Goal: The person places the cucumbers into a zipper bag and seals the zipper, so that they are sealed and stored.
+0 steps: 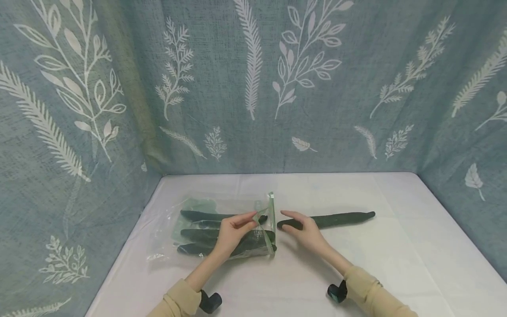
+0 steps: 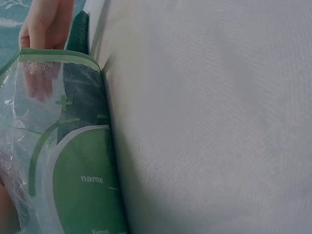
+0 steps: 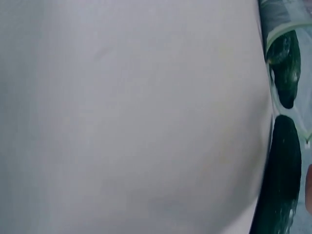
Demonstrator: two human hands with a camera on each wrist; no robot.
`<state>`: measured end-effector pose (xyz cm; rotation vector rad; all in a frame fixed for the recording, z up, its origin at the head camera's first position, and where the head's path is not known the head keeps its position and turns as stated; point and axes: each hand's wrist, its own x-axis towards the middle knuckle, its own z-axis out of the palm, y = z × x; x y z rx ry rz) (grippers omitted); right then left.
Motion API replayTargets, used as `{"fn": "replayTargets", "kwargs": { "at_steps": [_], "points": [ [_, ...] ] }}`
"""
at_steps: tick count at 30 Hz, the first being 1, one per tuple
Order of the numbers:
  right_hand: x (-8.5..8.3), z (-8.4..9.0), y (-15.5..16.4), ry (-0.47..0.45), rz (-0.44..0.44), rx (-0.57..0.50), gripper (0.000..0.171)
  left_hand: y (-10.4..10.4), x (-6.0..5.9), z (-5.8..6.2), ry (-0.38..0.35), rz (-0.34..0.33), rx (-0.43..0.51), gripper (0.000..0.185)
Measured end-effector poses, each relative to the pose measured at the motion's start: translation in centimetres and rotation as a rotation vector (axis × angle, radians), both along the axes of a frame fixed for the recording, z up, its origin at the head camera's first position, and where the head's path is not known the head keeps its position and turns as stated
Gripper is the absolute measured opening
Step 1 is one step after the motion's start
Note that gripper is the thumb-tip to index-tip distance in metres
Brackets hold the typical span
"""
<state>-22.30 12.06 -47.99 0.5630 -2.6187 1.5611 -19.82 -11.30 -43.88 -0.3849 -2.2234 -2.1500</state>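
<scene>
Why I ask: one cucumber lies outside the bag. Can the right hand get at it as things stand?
Probably yes: the right hand already rests open over the near end of the loose cucumber, and nothing lies between them on the table.

My head view looks down from above the clear green-trimmed plastic zip bag [image 1: 222,229]; both wrist views sit close beside this bag [image 2: 73,161], sharing its mouth [image 3: 285,29].

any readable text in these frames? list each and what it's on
"name" – white print on the green panel of the clear zip bag, left wrist view.
"time" – white print lower on the same panel, cut off by the frame edge.
Head view: the bag's print is too small to read. Right wrist view: no text.
</scene>
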Motion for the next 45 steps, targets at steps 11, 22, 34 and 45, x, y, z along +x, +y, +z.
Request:
{"fn": "replayTargets", "kwargs": {
  "at_steps": [11,22,34,45],
  "points": [
    [0.5,0.1,2.3,0.049,-0.023,0.030,0.043,0.1,0.5,0.7,0.009,0.012,-0.007,0.030],
    [1.3,0.3,4.4,0.125,-0.044,0.042,0.044,-0.1,-0.9,-1.9,0.036,0.010,0.008,0.031],
    [1.5,0.3,7.2,0.171,-0.092,0.099,0.046,-0.2,-0.9,-2.4,0.071,-0.007,0.012,0.032],
    [1.7,0.2,10.1,0.168,-0.165,0.152,0.048,-0.2,-0.9,-2.4,0.053,-0.005,0.017,0.032]
  ]
}}
